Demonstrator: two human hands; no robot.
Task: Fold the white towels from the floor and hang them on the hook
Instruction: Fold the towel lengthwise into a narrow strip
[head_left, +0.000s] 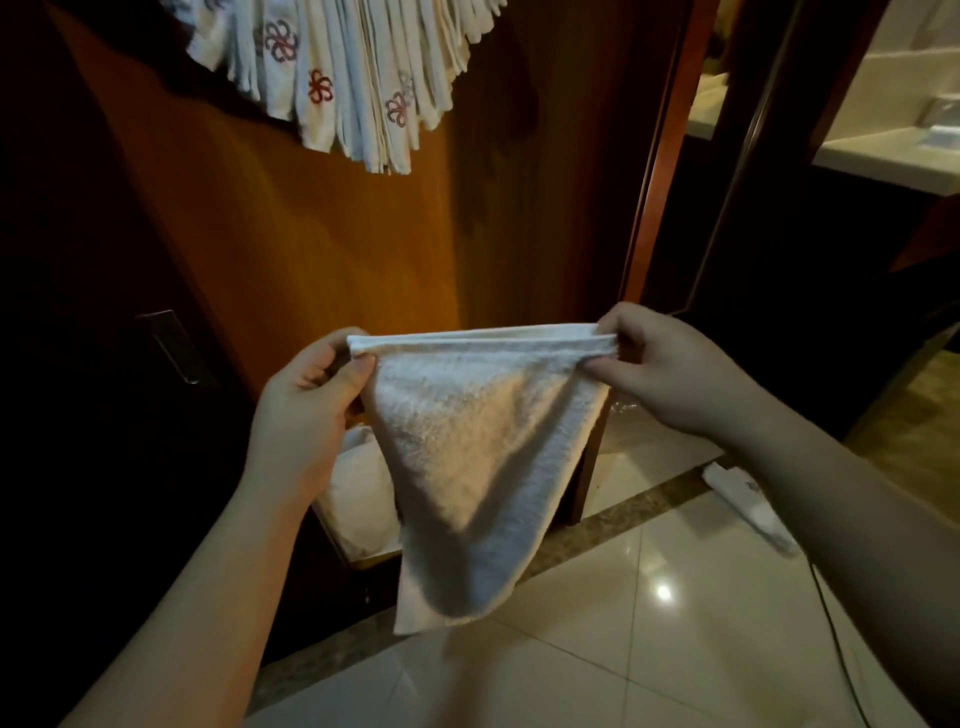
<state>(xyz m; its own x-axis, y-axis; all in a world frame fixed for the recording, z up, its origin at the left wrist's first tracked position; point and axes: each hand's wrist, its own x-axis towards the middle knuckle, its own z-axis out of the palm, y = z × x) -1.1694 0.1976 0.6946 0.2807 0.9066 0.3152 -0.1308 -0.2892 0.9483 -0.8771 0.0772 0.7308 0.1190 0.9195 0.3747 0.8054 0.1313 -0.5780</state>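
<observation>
A small white towel (478, 447) hangs folded in front of me, its doubled top edge stretched level between both hands. My left hand (306, 410) pinches the left top corner between thumb and fingers. My right hand (670, 364) pinches the right top corner. The towel's lower end tapers down towards the floor. Above, several folded white towels (343, 78) with red flower emblems hang in a fan against the wooden panel; the hook itself is hidden behind them.
A wooden wall panel (291, 234) stands ahead, with a dark door and handle (176, 348) at left. More white cloth (358, 499) lies low behind the held towel. A white item (748, 504) lies on the glossy tiled floor (649, 623) at right. A doorway opens at right.
</observation>
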